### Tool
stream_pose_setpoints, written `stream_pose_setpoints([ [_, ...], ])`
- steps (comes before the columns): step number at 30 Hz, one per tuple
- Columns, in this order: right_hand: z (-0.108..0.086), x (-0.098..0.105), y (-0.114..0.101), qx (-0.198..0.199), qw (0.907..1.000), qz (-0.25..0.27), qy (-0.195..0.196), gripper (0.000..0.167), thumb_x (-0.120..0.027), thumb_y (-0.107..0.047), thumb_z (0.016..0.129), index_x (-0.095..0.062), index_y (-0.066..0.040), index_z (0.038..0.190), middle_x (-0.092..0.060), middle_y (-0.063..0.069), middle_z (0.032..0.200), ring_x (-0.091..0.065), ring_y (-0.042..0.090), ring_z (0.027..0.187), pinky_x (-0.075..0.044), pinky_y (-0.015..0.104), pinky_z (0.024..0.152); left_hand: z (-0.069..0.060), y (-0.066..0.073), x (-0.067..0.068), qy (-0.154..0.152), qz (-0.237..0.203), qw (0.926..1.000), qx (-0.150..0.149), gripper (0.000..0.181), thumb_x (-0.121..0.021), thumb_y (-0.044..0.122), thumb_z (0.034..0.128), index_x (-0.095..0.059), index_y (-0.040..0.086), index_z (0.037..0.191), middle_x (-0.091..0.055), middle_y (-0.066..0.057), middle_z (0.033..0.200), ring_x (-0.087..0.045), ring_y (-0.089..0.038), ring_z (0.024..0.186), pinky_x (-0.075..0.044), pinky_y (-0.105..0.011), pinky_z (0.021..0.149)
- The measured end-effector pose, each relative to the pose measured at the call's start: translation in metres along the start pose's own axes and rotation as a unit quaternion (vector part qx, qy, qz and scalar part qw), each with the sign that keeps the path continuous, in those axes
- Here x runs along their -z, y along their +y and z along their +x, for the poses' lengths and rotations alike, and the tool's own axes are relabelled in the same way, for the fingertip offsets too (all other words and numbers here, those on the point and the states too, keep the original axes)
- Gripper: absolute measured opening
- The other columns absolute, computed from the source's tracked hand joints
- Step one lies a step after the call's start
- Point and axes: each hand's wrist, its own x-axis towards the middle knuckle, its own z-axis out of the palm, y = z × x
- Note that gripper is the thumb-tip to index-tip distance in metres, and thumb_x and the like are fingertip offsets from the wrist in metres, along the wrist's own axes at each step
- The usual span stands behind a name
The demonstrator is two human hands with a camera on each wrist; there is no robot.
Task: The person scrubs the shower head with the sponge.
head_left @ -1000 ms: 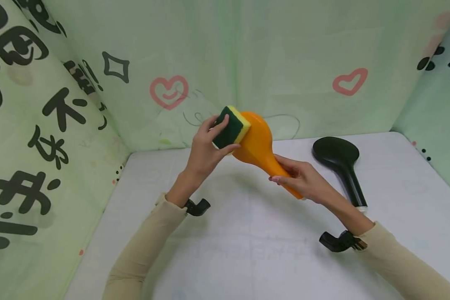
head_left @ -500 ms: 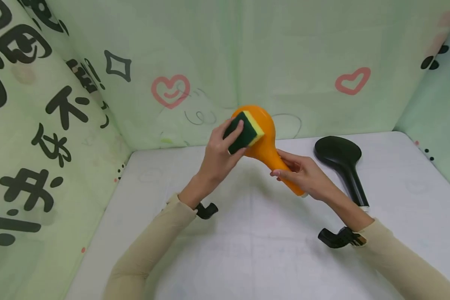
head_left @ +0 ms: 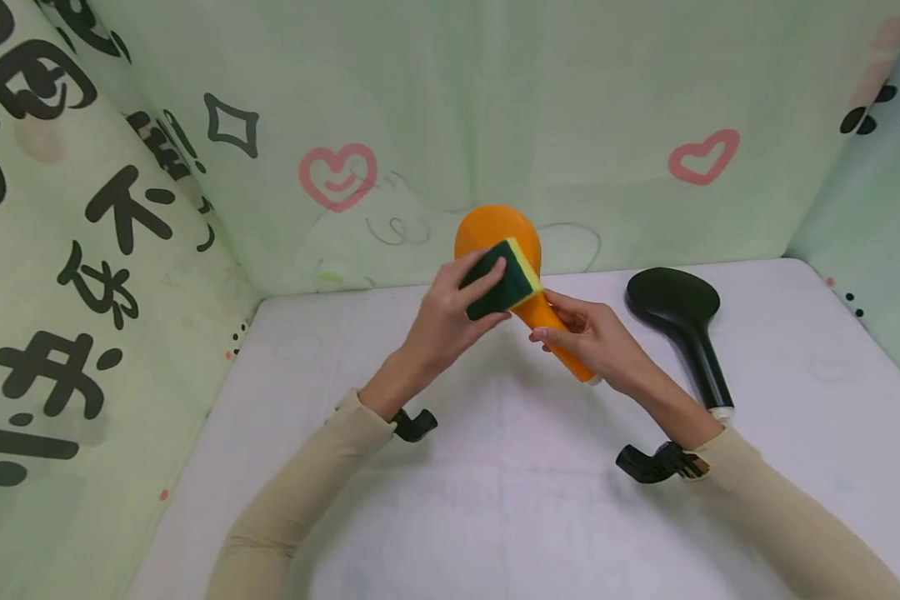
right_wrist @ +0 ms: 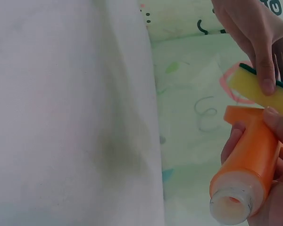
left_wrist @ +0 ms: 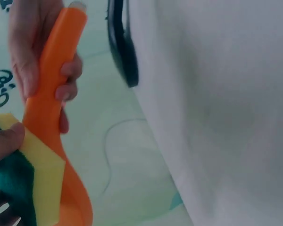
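Sponge (head_left: 513, 282) pinched inside left grip (head_left: 448, 313); orange shower head (head_left: 497, 228) clamped by handle (head_left: 574, 365) in right grip (head_left: 602, 340).

The head view looks forward and down across the counter (head_left: 487, 517); both wrist views, close and opposed, share the sponge (left_wrist: 48, 181) and orange handle (right_wrist: 251, 153).

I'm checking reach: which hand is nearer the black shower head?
Right: the right hand is left of the black shower head; the left hand, farther left, holds the sponge.
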Motion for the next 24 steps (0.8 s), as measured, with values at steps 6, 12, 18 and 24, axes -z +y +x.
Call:
stream_pose_setpoints([
  [6, 0.003, 0.000, 0.000, -0.016, 0.9998, 0.010, -0.006, 0.068, -0.069, -0.029, 0.099, -0.039, -0.017, 0.158, -0.069, 0.018, 0.124, -0.067, 0.036, 0.105, -0.054, 0.035, 0.090, -0.005, 0.001, -0.006, 0.012, 0.017, 0.9998, 0.000, 0.063, -0.084, 0.014, 0.0859, -0.059, 0.007, 0.143, -0.049, -0.020, 0.148, -0.048, -0.036, 0.131, -0.051, -0.040, 0.105],
  [12, -0.013, 0.015, 0.004, 0.001, 0.9989, -0.017, -0.044, 0.066, -0.071, -0.028, 0.097, -0.043, -0.013, 0.155, -0.071, 0.015, 0.121, -0.067, 0.034, 0.100, -0.055, 0.034, 0.088, 0.016, -0.025, 0.019, 0.092, -0.003, 0.9938, 0.062, 0.059, -0.080, 0.012, 0.0891, -0.058, 0.003, 0.143, -0.051, -0.021, 0.147, -0.050, -0.038, 0.129, -0.051, -0.044, 0.105],
  [18, -0.021, 0.023, 0.002, 0.017, 0.9977, -0.018, -0.063, 0.063, -0.070, -0.024, 0.098, -0.045, -0.012, 0.154, -0.072, 0.015, 0.119, -0.068, 0.029, 0.099, -0.056, 0.034, 0.088, 0.021, -0.018, 0.025, 0.101, 0.014, 0.9946, 0.019, 0.058, -0.081, 0.007, 0.0869, -0.060, 0.002, 0.141, -0.052, -0.023, 0.144, -0.050, -0.038, 0.128, -0.053, -0.043, 0.103],
  [24, -0.016, 0.022, -0.005, 0.003, 0.9989, -0.036, -0.031, 0.066, -0.067, -0.029, 0.100, -0.040, -0.012, 0.157, -0.073, 0.014, 0.117, -0.068, 0.029, 0.100, -0.053, 0.038, 0.089, 0.011, 0.014, -0.002, 0.017, 0.058, 0.9952, -0.077, 0.059, -0.080, 0.013, 0.0891, -0.058, 0.005, 0.143, -0.048, -0.025, 0.146, -0.047, -0.038, 0.132, -0.047, -0.038, 0.110],
])
